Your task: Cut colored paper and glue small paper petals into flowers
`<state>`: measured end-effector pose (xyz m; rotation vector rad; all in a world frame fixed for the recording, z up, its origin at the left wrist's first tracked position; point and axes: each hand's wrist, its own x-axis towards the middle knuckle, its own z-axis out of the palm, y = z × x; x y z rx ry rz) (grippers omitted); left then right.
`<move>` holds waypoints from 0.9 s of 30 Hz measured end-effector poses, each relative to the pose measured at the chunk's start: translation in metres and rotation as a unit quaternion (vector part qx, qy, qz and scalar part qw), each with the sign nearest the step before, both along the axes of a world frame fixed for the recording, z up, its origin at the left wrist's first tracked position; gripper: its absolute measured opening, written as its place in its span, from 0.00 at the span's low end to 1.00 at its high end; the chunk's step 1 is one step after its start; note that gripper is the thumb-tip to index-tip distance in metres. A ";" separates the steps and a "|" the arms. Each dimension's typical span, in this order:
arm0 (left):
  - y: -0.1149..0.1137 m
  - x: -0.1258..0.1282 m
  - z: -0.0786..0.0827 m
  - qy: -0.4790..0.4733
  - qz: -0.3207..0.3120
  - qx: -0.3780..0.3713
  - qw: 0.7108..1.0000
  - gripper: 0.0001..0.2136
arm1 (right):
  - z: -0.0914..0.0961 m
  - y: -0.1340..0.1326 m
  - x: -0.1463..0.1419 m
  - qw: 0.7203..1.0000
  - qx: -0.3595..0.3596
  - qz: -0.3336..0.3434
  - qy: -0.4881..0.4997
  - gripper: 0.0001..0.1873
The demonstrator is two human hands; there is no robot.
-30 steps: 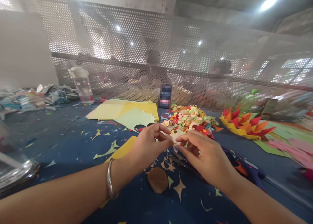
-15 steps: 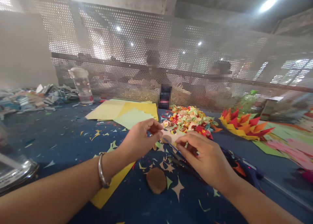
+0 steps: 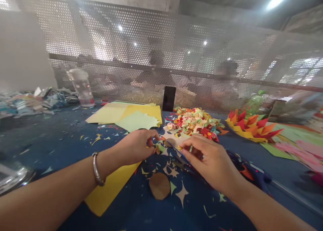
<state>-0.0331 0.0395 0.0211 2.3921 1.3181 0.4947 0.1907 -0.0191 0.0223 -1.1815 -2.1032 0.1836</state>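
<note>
My left hand (image 3: 137, 144) hovers above the table, thumb and fingertips apart with nothing visible between them. Just beyond its thumb lie small pale curled paper pieces (image 3: 157, 149). The fingers of my right hand (image 3: 208, 155) pinch a thin blue stick (image 3: 173, 145), with a bit of yellow at the fingertips. Under the stick's tip rests a pale sheet with cut-out holes (image 3: 178, 140). A brown disc (image 3: 159, 186) lies between my forearms, among star-shaped paper scraps (image 3: 182, 193). Yellow paper (image 3: 108, 194) shows partly beneath my left forearm.
A heap of small folded paper shapes (image 3: 195, 121) stands behind my hands, with a dark phone (image 3: 169, 98) upright behind it. Yellow and green sheets (image 3: 106, 112) lie left, pointed red-orange paper pieces (image 3: 252, 127) right. A glue gun (image 3: 254, 172) sits beside my right wrist.
My left hand has moved left and slightly down, away from the right fingertips, and its thumb and fingers have parted. My right hand has barely moved.
</note>
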 end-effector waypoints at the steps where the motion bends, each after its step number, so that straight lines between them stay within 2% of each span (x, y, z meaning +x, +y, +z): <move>1: 0.000 0.001 0.000 -0.004 0.005 -0.006 1.000 0.13 | 0.000 0.000 0.000 1.000 -0.001 0.001 -0.002 0.04; 6: -0.003 0.005 -0.003 -0.029 0.026 -0.007 0.999 0.13 | 0.001 -0.002 0.000 1.000 0.002 -0.002 -0.007 0.05; 12: -0.005 0.011 -0.010 -0.014 0.054 0.048 0.997 0.12 | 0.000 -0.002 0.000 1.000 -0.003 0.002 -0.008 0.05; 22: -0.004 0.014 -0.016 0.006 0.051 0.092 0.994 0.13 | 0.000 -0.004 -0.001 1.000 -0.003 0.001 -0.012 0.04; 27: -0.003 0.013 -0.015 -0.014 0.049 0.084 0.995 0.12 | -0.001 -0.003 -0.001 1.000 -0.004 0.000 -0.013 0.04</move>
